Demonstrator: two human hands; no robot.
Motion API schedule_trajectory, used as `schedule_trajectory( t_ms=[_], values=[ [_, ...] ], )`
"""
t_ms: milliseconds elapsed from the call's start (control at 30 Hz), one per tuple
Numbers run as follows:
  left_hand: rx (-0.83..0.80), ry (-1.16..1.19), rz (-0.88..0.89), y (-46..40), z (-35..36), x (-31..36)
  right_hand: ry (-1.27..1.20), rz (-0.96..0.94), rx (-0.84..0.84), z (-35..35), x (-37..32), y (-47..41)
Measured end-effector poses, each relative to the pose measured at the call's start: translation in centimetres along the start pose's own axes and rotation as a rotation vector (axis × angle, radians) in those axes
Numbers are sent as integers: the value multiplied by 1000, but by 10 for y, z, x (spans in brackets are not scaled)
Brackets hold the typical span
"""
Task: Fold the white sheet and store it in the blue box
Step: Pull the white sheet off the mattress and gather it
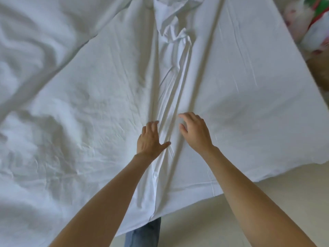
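Head view shows us the white sheet (231, 90) spread wide across the bed, a long bunched ridge of folds (175, 82) running from 12 o'clock down to the centre between our two hands. Our left hand (150, 139) lies flat on the sheet just at 9 o'clock of that ridge, fingers straight and slightly apart, thumb touching the folds. Our right hand (195, 131) sits at 3 o'clock of the ridge, fingers loosely bent and spread, gripping nothing.

Pale cream floor (267, 202) below; blurred colourful bundle (309, 24) top right; soft daylight.
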State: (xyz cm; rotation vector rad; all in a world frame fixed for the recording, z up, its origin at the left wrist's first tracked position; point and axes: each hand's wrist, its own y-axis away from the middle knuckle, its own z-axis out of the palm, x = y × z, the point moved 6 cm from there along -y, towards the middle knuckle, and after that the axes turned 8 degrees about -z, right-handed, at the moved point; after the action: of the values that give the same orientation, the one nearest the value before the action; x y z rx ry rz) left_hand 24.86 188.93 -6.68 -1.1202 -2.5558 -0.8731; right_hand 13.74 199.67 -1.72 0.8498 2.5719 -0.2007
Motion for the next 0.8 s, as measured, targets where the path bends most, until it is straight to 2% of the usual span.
schedule_trajectory(
  t_ms=[67, 167, 333, 467, 533, 633, 733, 800],
  values=[
    [-40, -63, -46, -34, 15, 4, -25, 23, -100, 23, 21, -45],
    [-86, -173, -22, -53, 30, 8, 10, 60, -215, 50, 39, -86],
    [-97, -106, -28, -66, 34, 10, -65, 254, -275, 74, 66, -124],
    [-133, -50, -102, -73, 27, 12, -184, 247, -281, 75, 68, -131],
    [-151, -99, -103, -74, 28, 19, -211, 211, -253, 70, 67, -134],
    [-117, -177, -51, -72, 29, 33, -105, 132, -95, 47, 69, -131],
    [-27, -73, 19, -64, 24, 46, -64, -50, 116, 8, 77, -109],
    [45, 30, 82, -53, 21, 59, -9, -205, 194, -14, 92, -94]
  ],
)
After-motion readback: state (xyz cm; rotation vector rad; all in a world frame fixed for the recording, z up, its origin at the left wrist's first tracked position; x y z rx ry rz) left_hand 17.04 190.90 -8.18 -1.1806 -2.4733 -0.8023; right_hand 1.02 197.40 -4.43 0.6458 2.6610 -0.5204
